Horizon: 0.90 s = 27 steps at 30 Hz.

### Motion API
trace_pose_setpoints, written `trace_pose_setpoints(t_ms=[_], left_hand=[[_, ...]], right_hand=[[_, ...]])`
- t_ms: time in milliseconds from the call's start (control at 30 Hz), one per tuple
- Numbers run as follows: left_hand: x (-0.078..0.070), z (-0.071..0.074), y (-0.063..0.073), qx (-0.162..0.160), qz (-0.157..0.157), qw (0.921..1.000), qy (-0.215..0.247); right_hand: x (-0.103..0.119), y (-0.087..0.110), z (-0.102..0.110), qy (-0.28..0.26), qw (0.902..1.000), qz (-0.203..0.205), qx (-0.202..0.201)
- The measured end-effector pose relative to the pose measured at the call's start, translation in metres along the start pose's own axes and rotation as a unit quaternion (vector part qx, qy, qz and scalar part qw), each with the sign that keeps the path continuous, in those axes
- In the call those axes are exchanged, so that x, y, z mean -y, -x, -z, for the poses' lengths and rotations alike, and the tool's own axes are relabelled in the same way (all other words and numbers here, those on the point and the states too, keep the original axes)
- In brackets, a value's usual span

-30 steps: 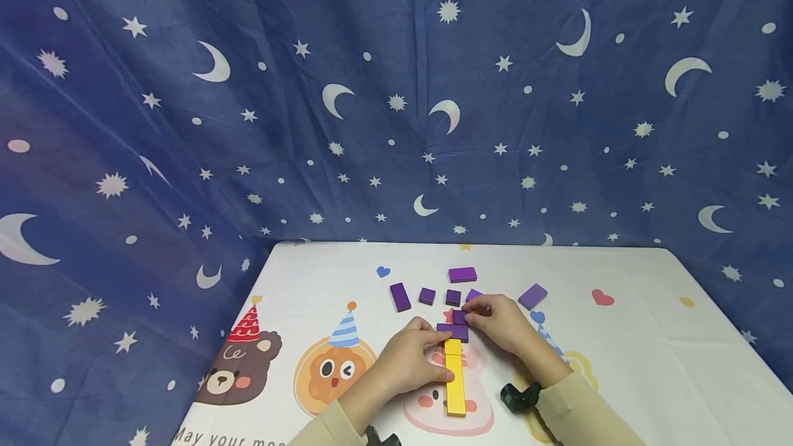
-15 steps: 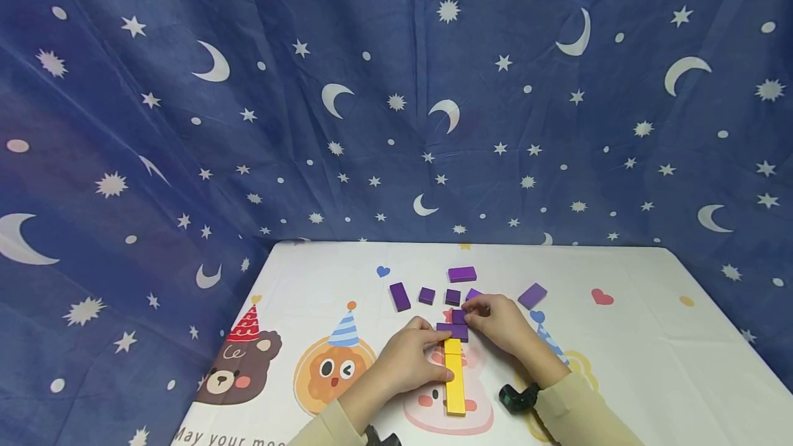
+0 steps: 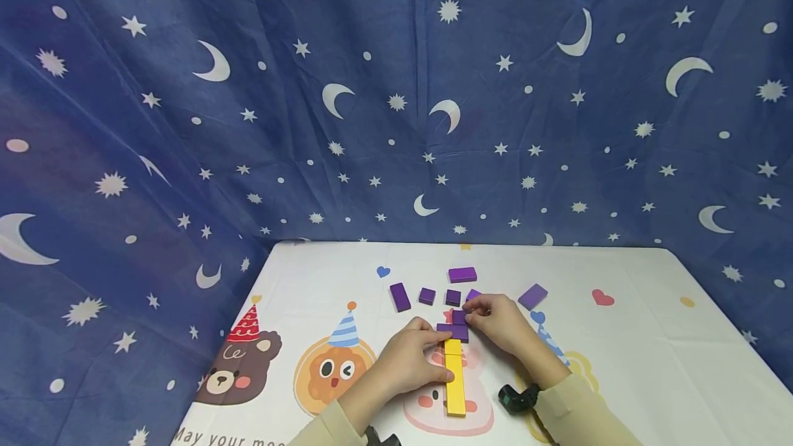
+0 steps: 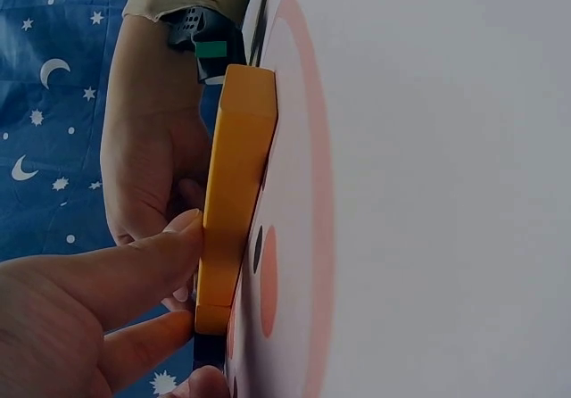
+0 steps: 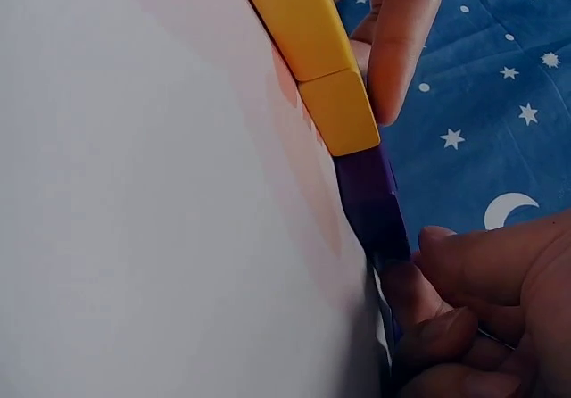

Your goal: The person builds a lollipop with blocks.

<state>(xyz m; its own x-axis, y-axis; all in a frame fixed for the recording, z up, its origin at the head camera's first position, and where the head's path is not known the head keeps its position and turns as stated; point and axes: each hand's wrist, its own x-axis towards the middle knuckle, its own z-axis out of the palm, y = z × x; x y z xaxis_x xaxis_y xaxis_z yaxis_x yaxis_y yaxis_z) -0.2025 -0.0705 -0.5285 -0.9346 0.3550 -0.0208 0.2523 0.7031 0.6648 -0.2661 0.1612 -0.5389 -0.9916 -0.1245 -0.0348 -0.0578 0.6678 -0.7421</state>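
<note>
A long yellow block (image 3: 455, 396) and a short yellow block (image 3: 453, 347) lie end to end on the table. Across their far end lies an oblong purple block (image 3: 460, 332), with a small purple block (image 3: 458, 317) just beyond its right half. My left hand (image 3: 405, 360) lies along the row's left side, thumb against the long yellow block and index finger on the oblong purple one. With thumb and fingers, my right hand (image 3: 503, 325) pinches the small purple block. In the right wrist view, the fingers (image 5: 437, 335) partly hide that block.
Farther back lie loose purple blocks: oblong ones at the left (image 3: 400, 297), back (image 3: 462, 274) and right (image 3: 533, 296), plus two small cubes (image 3: 427, 296) between. Another purple block (image 3: 473, 294) is partly behind my right hand. A starry blue curtain (image 3: 396, 122) hangs behind the white table.
</note>
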Motion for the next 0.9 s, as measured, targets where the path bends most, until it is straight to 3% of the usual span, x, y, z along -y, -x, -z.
trace_pose_setpoints(t_ms=[500,900], left_hand=[[0.0008,-0.0001,0.0000,-0.002,-0.002,1.0000,0.002],[0.0012,-0.0005,-0.0002,-0.002,-0.003,1.0000,0.000]], right_hand=[[0.0018,-0.0004,-0.0027,-0.012,0.9998,-0.012,0.012],[0.0030,-0.0008,-0.0032,0.006,0.9999,0.006,0.014]])
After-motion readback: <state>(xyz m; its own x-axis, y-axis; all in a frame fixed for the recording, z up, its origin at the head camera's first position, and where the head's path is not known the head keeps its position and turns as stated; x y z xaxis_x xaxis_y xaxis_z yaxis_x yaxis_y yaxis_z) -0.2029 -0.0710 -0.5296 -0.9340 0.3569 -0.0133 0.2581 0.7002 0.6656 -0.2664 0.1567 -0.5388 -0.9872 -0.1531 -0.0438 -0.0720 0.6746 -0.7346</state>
